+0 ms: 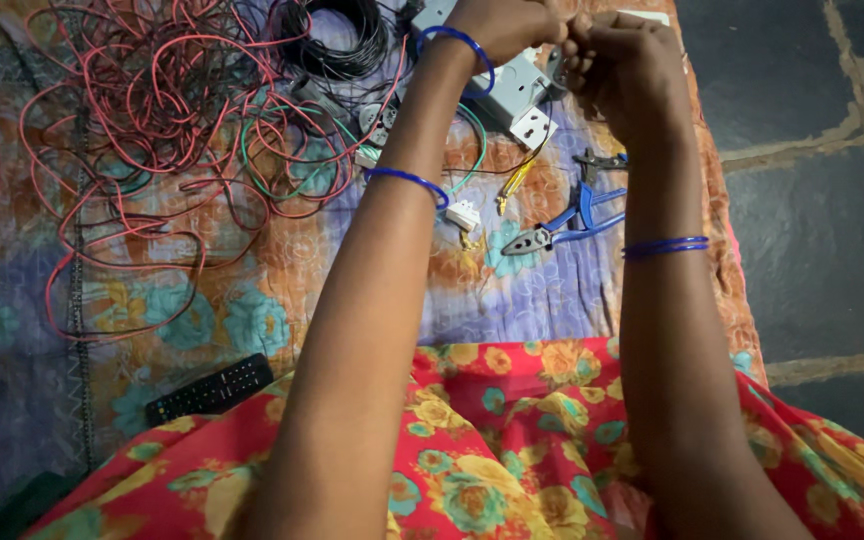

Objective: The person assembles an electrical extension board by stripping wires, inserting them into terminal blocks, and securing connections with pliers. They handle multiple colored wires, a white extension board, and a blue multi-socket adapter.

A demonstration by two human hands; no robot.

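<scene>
Blue-handled pliers (570,222) lie on a patterned floral cloth (252,300) spread over the floor, and they serve as the marker for everything else. Above them, at the top of the view, the left hand (507,25) and the right hand (617,60) meet with fingers curled tightly inward. Both are closed around something small held between them, but what it is cannot be made out. Just behind the hands, up and left of the pliers, sits a grey metal switch box (512,90) with a white socket piece (533,127) at its lower corner. A small white connector (463,214) rests just left of the pliers, with a yellow wire (514,180) and a green wire (472,150) running near it. Well to the left of the pliers sprawls a loose tangle of red wire (142,140), and a black coil of cable (337,40) lies up and left. A black remote control (210,388) lies far down-left of the pliers, beside the person's red flowered garment (492,440). Blue bangles (664,246) ring both forearms.
</scene>
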